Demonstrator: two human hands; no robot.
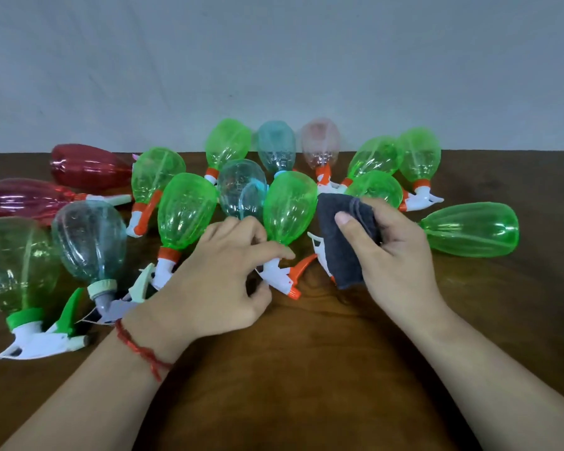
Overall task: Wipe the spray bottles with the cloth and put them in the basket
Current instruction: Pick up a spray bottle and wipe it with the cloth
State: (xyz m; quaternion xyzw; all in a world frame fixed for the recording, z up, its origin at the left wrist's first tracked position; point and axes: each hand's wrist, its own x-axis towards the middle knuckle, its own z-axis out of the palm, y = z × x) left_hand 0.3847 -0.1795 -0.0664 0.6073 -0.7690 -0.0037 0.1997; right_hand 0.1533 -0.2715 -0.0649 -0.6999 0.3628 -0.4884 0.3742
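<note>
Several translucent spray bottles lie on a brown wooden table (pixel 306 369), green, blue, red and pink. My left hand (pixel 219 284) grips the neck of a bright green bottle (pixel 288 206) with a white and orange trigger head, which lies in the middle pointing toward me. My right hand (pixel 394 255) holds a folded dark grey cloth (pixel 342 242) just to the right of that bottle, thumb on top of the cloth. The cloth covers part of another white trigger head. No basket is in view.
Two red bottles (pixel 88 167) lie at the far left, a pale green one (pixel 13 265) and a blue one (pixel 88 239) at the near left. A green bottle (pixel 469 229) without a head lies at the right. A grey wall stands behind the table.
</note>
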